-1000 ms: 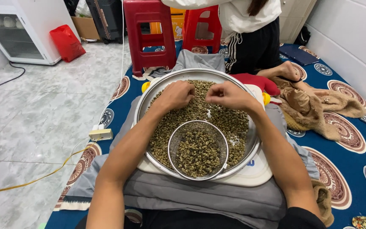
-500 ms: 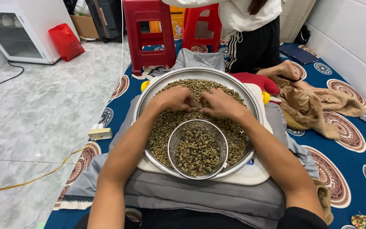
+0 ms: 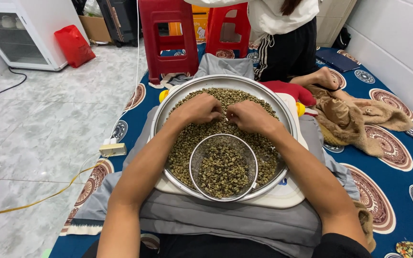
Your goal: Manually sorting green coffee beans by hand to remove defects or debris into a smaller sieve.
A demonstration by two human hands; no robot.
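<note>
Left hand: the left hand point(image 3: 198, 110) rests knuckles-up on the green beans point(image 3: 187, 143) in the far half of the big metal tray point(image 3: 161, 112), fingers curled down into the pile; whether they pinch any beans I cannot tell.
Right hand: the right hand point(image 3: 248, 116) lies just beside it, fingertips almost touching the left ones, fingers bent and loosely closed over the beans; a firm grasp cannot be made out.
Beans: spread across the whole tray, with a second heap inside the small wire sieve point(image 3: 223, 167) that sits on the near side of the tray, between the forearms.
Support: the tray lies on a white board point(image 3: 290, 191) over a grey cloth point(image 3: 225, 220) on the lap.
Surroundings: a blue patterned mat point(image 3: 397, 191) underneath, red stools point(image 3: 168, 36) at the far side, another person point(image 3: 283, 38) sitting far right, a brown garment point(image 3: 350, 119) on the right.
Risk: the sieve sits close to the wrists, so a forearm dragged back could tip it and remix the heaps.
Risk: the tray sits on soft cloth; uneven pressure could tilt it and roll beans over the near rim.
</note>
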